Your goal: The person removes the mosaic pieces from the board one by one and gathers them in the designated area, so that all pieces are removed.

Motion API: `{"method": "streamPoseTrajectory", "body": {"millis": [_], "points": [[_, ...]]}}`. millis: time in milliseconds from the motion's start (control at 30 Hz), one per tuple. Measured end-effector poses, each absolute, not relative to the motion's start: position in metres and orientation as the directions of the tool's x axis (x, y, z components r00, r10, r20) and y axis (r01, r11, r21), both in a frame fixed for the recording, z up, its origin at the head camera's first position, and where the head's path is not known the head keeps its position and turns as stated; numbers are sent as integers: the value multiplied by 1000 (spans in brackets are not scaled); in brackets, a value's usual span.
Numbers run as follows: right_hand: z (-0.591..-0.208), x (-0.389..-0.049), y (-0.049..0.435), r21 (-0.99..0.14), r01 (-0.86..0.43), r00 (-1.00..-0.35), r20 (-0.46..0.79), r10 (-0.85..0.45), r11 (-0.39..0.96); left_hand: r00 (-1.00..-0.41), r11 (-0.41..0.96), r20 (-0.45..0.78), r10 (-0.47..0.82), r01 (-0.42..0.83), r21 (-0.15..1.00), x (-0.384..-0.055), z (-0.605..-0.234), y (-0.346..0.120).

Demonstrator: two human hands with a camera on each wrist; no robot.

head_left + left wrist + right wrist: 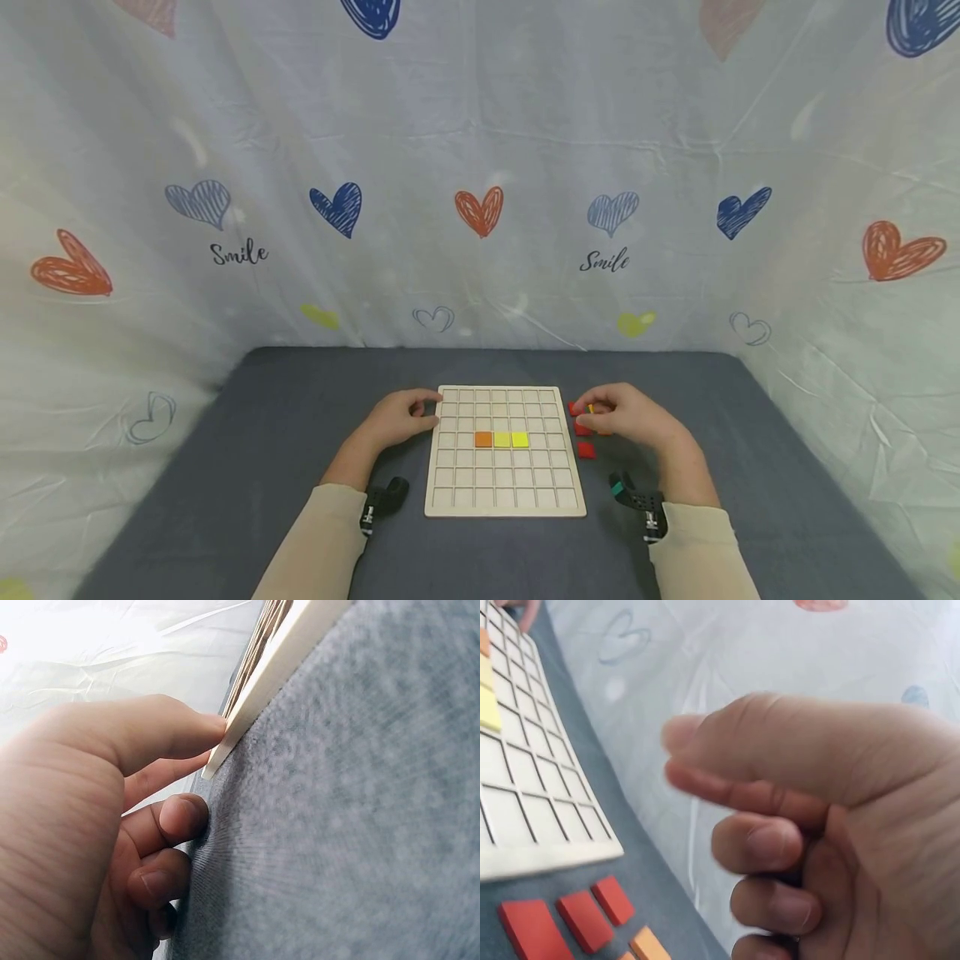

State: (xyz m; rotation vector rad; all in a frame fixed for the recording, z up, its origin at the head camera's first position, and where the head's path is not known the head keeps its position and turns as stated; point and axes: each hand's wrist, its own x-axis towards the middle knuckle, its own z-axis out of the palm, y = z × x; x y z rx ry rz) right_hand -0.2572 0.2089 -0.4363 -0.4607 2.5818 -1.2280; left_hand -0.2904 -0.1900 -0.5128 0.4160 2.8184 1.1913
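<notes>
A pale wooden grid board lies on the dark cloth, with one orange tile and two yellow tiles in a row of its cells. My left hand touches the board's left edge near the far corner with thumb and index finger; its other fingers bend loosely below. Off the board's right side my right hand hovers over loose tiles, thumb and index extended, remaining fingers curled. No tile shows between those fingertips. Three red tiles and an orange tile lie under it, partly hidden in the head view.
Dark grey cloth covers the table on both sides of the board. A white curtain printed with hearts hangs behind and at the sides. Each wrist wears a black strap with a camera mount.
</notes>
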Motion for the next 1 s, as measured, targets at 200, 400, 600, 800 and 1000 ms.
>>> {"method": "streamPoseTrajectory", "body": {"millis": [200,400,600,800,1000], "points": [[-436,-256,186,-797,-279,-893,9,-451,536,-962,664,58,267,227,713,-290,-514,-191],[-441,-254,155,-751,-377,-865,76,-497,542,-962,665,59,268,229,711,-290,-513,-191],[-453,-251,129,-690,-428,-849,86,-521,584,-961,668,58,270,231,708,-290,-512,-190],[-461,-246,105,-631,-445,-852,80,-518,635,-961,666,56,271,229,709,-290,-512,-190],[-470,-243,85,-583,-448,-863,85,-497,678,-960,664,53,276,231,711,-289,-510,-189]]}}
